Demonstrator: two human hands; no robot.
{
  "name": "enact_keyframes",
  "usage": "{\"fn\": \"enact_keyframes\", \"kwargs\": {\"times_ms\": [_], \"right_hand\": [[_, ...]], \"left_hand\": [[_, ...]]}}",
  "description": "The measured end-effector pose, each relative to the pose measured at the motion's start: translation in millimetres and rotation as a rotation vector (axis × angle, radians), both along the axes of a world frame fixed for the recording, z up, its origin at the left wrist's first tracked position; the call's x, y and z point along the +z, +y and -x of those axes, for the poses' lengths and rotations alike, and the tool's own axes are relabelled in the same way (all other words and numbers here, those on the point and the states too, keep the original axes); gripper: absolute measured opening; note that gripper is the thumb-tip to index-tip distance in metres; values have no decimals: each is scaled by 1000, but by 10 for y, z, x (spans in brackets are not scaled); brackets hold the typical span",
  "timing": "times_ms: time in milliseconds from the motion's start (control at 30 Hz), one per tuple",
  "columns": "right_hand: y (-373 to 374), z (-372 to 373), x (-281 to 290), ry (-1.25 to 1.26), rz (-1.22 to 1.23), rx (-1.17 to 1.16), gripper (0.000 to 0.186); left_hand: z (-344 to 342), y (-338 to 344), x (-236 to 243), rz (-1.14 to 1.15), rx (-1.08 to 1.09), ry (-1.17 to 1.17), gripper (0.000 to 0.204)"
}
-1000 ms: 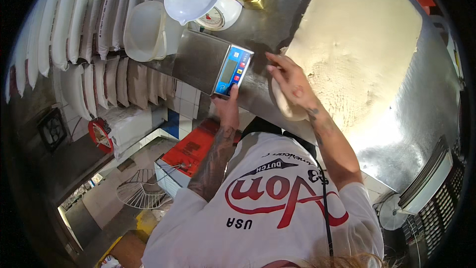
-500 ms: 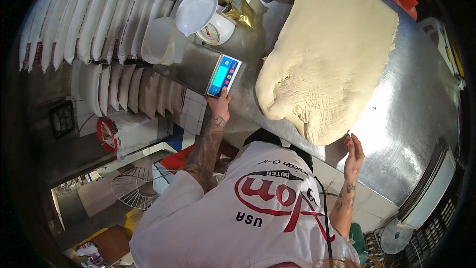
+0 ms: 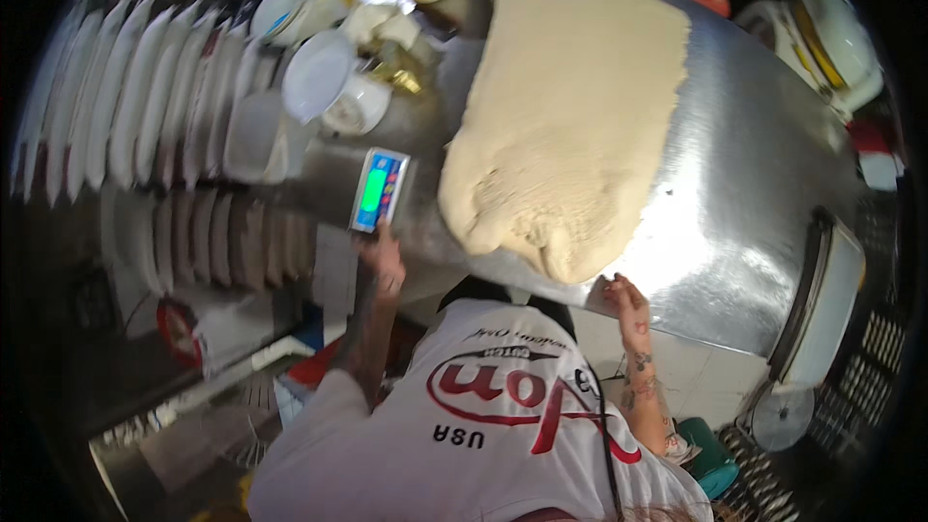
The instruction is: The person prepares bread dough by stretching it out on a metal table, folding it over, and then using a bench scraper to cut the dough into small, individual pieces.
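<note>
- Left hand (image 3: 384, 256), frame centre-left: fingers touching small digital scale with green-lit screen (image 3: 379, 190), as if steadying it.
- Right hand (image 3: 626, 298), lower centre: fingers loosely apart on shiny steel table (image 3: 744, 193) edge, empty.
- Large pale dough sheet (image 3: 570, 116) spread flat, upper centre.

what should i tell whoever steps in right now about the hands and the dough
Left hand: fingers on the lower edge of the small digital scale, whose screen glows green, at the left of the steel table.
Right hand: open, resting on the table's near edge just below the dough, holding nothing.
Dough: one big pale slab spread across the table, its thick folded end nearest the person.
Done: dough is laid out on the table.
Left: the slab looks whole, no pieces cut off; nothing sits on the scale that can be seen.
</note>
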State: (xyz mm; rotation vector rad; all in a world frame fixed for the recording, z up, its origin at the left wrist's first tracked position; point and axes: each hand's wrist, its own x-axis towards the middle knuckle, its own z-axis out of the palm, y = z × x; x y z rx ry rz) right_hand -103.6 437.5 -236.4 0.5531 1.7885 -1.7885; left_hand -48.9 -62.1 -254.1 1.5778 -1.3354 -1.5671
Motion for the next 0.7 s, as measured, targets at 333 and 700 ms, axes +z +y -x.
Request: {"fn": "enact_keyframes", "kwargs": {"times_ms": [333,700], "right_hand": [[-980,-5,53,-175,213,-578,32],[-755,472,610,85,-558,16,59]], "left_hand": [[520,890,359,-399,-599,122,63],[383,466,321,-505,-714,96,51]]}}
